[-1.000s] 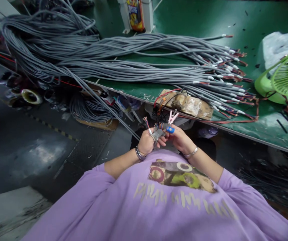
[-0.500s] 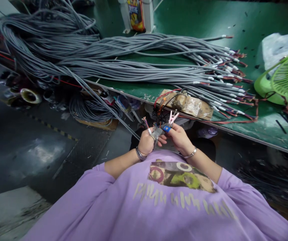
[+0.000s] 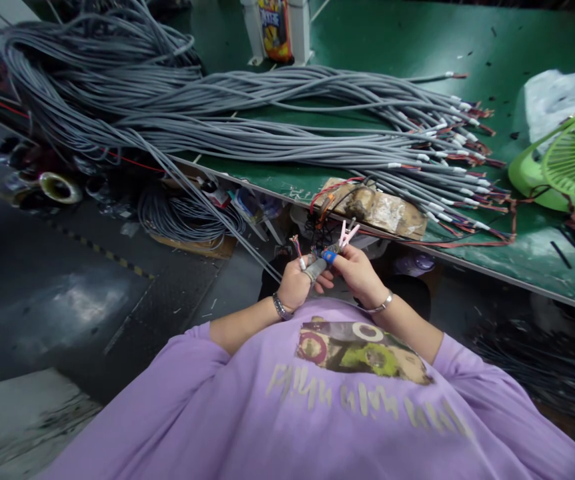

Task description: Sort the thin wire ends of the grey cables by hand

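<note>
My left hand is closed around a grey cable, whose white-wrapped end with bare coloured wires sticks up above the fingers. A grey covering, apparently on the left thumb, points toward the other hand. My right hand is pinched close beside it, with blue tape around the thumb. Thin wires show between the two hands, but what the right fingertips grip is hidden. A pink clothespin stands up just beyond the right fingers; I cannot tell whether they touch it.
Long grey cables with white-wrapped ends lie across the green table. A worn taped block sits at its front edge. To the right are a green fan and a plastic bag. Coiled cable lies below.
The right thumb has shifted slightly left and the grey-covered thumb has turned a little. The wire ends above the left hand have moved slightly right. Both hands stay together.
</note>
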{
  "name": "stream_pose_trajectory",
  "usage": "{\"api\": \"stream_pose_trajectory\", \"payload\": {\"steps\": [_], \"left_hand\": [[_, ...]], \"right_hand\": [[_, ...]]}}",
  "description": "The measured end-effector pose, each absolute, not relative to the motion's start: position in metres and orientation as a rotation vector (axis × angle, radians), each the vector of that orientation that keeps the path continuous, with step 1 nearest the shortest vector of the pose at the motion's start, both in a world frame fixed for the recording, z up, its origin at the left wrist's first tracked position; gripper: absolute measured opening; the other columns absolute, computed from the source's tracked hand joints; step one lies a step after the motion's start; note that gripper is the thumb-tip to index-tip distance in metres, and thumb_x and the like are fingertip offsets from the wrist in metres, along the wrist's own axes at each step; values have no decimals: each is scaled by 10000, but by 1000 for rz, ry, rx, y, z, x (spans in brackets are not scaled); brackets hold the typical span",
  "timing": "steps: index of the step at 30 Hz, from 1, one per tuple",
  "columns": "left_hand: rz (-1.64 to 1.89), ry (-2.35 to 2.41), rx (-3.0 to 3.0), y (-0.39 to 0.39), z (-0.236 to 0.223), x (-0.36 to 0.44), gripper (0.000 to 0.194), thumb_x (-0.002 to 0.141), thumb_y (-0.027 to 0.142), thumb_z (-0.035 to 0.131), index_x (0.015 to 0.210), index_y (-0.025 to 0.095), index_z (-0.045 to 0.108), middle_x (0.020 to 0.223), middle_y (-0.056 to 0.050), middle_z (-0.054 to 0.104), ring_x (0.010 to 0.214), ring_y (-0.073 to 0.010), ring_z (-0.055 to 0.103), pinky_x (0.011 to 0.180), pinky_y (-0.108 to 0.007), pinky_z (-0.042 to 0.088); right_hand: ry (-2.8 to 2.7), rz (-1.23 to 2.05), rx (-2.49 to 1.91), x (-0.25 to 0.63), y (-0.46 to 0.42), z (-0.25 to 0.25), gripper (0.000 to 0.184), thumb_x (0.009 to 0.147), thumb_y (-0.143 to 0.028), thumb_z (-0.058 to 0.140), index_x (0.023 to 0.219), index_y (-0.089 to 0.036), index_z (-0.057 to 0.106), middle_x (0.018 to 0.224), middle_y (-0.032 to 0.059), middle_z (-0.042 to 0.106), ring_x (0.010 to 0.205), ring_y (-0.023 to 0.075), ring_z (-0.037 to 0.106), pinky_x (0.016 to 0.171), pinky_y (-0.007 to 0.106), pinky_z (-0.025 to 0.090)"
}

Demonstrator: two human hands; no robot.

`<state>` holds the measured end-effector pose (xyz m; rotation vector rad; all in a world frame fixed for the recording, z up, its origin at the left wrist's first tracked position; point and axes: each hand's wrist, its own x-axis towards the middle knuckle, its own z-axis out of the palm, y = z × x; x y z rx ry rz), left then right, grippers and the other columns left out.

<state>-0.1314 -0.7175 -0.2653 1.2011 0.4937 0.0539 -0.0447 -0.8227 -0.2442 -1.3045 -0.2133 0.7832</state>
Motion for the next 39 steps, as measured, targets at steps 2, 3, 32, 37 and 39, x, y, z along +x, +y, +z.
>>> {"api": "stream_pose_trajectory", "payload": {"steps": [2, 3, 32, 37, 39], "left_hand": [[70, 498, 1174, -718, -264, -130, 462, 734, 575, 723, 816, 137, 602, 703, -61, 706, 547, -167, 690, 398, -197, 452], [82, 501, 1158, -718, -264, -129, 460, 732, 571, 726, 814, 137, 598, 696, -58, 702, 543, -167, 688, 394, -196, 450], [246, 587, 1122, -715, -247, -128, 455, 679, 566, 754, 754, 159, 563, 559, 8, 636, 390, -105, 589, 320, -166, 306], [181, 530, 1132, -713, -233, -131, 458, 686, 580, 743, 726, 161, 561, 548, 1, 638, 376, -102, 573, 313, -173, 284], [128, 492, 1132, -715, -229, -130, 457, 681, 575, 752, 733, 159, 569, 546, 0, 638, 375, -104, 573, 314, -176, 288]], "right_hand": [[-193, 738, -1285, -48, -821, -243, 392, 641, -475, 812, 732, -193, 557, 560, -62, 501, 466, 64, 385, 452, 232, 330], [-186, 725, -1273, -49, -821, -242, 391, 646, -478, 809, 745, -199, 554, 548, -71, 484, 457, 64, 373, 444, 232, 323], [-74, 861, -1125, -36, -836, -261, 295, 612, -373, 841, 737, -188, 648, 613, -40, 561, 539, 92, 444, 522, 238, 369], [63, 918, -969, -17, -841, -260, 459, 713, -639, 715, 792, -192, 640, 719, 8, 645, 587, 111, 536, 557, 243, 451], [62, 910, -978, -10, -839, -254, 522, 740, -718, 652, 769, -197, 629, 713, 18, 654, 586, 118, 546, 559, 248, 460]]}}
